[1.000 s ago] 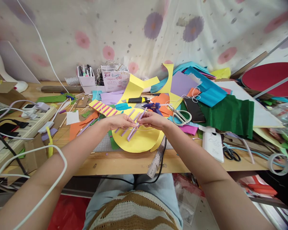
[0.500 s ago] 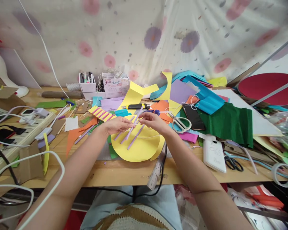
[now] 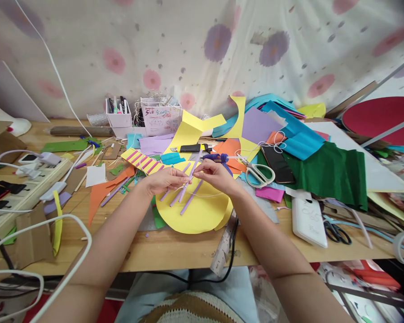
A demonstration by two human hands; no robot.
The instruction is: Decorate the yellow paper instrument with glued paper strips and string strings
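Observation:
My left hand (image 3: 164, 179) and my right hand (image 3: 215, 174) meet above a round yellow paper piece (image 3: 195, 211) on the wooden table. Both pinch a thin purple paper strip (image 3: 192, 172) that slants up and to the right between their fingertips. Two or three more purple strips (image 3: 188, 201) lie on the yellow paper just below the hands. A yellow card with pink stripes (image 3: 142, 161) lies just left of my left hand.
Scissors (image 3: 257, 171), a blue glue gun (image 3: 217, 158), a utility knife (image 3: 191, 148) and a black phone (image 3: 278, 163) sit behind the hands. Coloured paper and green felt (image 3: 333, 172) pile up on the right. A power strip (image 3: 30, 184) and cables are left; a ruler (image 3: 224, 244) overhangs the front edge.
The hands stay together on the purple strip, with only small finger shifts. The camera has tilted a little, so the table sits slightly differently in view.

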